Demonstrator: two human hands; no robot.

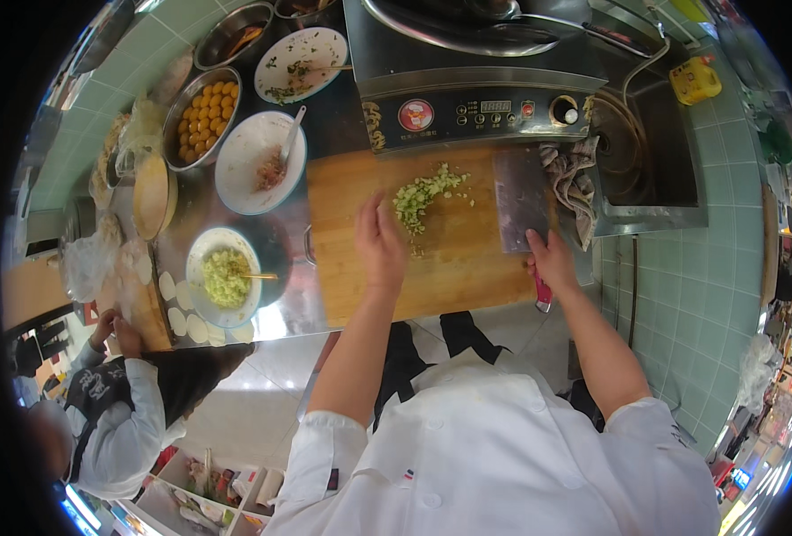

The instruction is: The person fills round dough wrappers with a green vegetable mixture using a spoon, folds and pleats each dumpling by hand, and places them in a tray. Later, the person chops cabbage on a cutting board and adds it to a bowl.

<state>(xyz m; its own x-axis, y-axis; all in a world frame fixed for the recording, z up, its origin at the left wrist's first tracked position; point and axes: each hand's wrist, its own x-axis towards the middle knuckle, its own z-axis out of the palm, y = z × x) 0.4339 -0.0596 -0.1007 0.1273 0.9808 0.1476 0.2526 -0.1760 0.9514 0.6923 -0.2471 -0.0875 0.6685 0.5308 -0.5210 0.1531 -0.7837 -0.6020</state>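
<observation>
My right hand [551, 261] grips the pink handle of a cleaver [522, 194], whose broad blade lies flat over the right end of a wooden cutting board [349, 288]. A curved heap of chopped pale green vegetable [419, 201] rests mid-board. Just left of that heap my left hand [379, 244] is raised, fingers together and extended, holding nothing. Left of the board are a white bowl of minced meat [269, 177] with a spoon, and a white bowl of chopped green vegetable [225, 278].
An induction cooker [449, 120] with a wok stands behind the board. A striped cloth [573, 174] lies by the sink [657, 211]. Round dough wrappers [178, 321] and a steel bowl of egg yolks [202, 124] are left. A co-worker [118, 402] works at the lower left.
</observation>
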